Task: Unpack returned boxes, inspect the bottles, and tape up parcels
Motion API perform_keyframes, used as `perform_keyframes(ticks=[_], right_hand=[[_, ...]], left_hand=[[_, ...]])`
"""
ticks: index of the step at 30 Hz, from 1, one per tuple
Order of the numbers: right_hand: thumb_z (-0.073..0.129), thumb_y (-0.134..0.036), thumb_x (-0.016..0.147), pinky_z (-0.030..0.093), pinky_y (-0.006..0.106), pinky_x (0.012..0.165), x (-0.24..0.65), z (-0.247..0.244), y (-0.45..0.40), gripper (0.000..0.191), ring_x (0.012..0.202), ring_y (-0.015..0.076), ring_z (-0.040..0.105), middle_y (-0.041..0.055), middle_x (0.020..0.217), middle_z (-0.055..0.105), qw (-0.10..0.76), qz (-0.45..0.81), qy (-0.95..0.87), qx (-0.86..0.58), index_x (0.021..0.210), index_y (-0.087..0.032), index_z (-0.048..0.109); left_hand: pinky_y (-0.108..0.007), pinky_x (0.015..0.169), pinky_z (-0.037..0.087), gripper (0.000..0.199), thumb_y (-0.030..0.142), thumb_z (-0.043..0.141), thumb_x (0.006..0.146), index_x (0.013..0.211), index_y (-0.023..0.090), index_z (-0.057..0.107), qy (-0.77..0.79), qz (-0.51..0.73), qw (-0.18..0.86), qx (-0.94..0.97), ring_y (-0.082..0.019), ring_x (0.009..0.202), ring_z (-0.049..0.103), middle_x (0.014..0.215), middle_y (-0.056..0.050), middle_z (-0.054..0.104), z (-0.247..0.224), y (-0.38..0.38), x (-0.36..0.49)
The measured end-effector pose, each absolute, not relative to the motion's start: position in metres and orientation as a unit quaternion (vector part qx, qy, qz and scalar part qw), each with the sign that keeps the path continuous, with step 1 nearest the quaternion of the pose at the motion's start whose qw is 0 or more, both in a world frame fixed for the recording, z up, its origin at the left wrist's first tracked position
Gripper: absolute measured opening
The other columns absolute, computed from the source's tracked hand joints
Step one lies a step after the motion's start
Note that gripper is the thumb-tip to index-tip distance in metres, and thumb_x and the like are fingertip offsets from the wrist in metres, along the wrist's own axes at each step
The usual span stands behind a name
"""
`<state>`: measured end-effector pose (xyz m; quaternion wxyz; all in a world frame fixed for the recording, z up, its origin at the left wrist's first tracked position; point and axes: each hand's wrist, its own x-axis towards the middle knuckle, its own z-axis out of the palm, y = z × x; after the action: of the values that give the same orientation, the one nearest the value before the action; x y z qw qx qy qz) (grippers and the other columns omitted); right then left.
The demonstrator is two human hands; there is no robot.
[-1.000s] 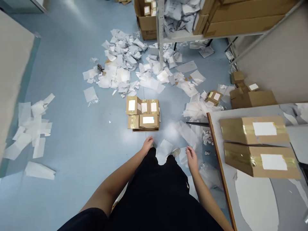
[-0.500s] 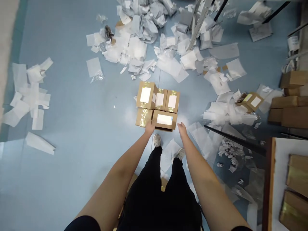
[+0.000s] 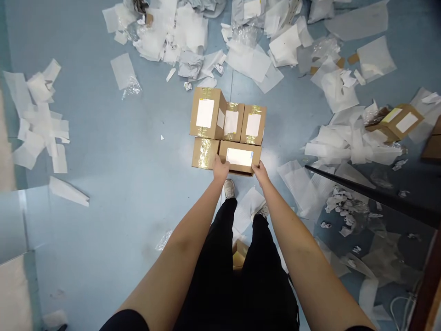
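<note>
Both arms reach down to a cluster of five taped cardboard boxes on the blue floor (image 3: 113, 151), just ahead of the person's shoes (image 3: 228, 188). The left hand (image 3: 220, 169) sits at the near left corner of the front box (image 3: 240, 157), wedged in where that box meets its neighbour, a box with gold tape (image 3: 206, 153). The right hand (image 3: 261, 174) is at the box's near right corner. The fingers (image 3: 216, 158) of both hands are bent and touching the cardboard, but from here I cannot tell how firmly they grip. The front box has a white label that glares in the light.

Just behind these two, a row of three boxes (image 3: 232, 122) stands side by side, touching one another, each with a white label and gold tape. Torn white paper (image 3: 182, 41) and clear plastic film (image 3: 325, 47) are scattered all around. To the right, a smaller labelled box (image 3: 396, 122) lies among the scraps, and a black rod (image 3: 372, 195) slants above the floor. A piece of cardboard (image 3: 240, 254) shows between the legs of the person's black trousers (image 3: 220, 257).
</note>
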<state>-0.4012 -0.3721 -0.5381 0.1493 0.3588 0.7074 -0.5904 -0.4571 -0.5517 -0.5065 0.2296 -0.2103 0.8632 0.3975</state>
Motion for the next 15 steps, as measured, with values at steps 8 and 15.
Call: perform_keyframes(ticks=[8,15], right_hand=[[0.059,-0.037,0.094,0.053,0.043,0.089,-0.359,-0.500,-0.360,0.037,0.106,0.0237,0.060,0.0085,0.124,0.060,0.127,-0.606,0.696,0.364,0.125,-0.017,0.057],[0.059,-0.048,0.086,0.044,0.042,0.101,-0.219,-0.433,-0.326,0.057,0.120,0.0265,0.055,0.0096,0.134,0.059,0.052,-0.640,0.637,0.427,0.136,-0.020,0.052]], left_hand=[[-0.037,0.110,0.033,0.056,0.020,0.057,0.081,0.134,0.012,0.043,0.867,0.422,0.190,-0.181,-0.027,0.129,0.043,0.132,-0.015,0.048,-0.486,-0.544,-0.426],[-0.041,0.103,0.042,0.054,0.018,0.061,0.078,0.130,0.022,0.048,0.809,0.528,0.243,-0.091,-0.024,0.118,0.050,0.124,-0.009,0.051,-0.440,-0.518,-0.320]])
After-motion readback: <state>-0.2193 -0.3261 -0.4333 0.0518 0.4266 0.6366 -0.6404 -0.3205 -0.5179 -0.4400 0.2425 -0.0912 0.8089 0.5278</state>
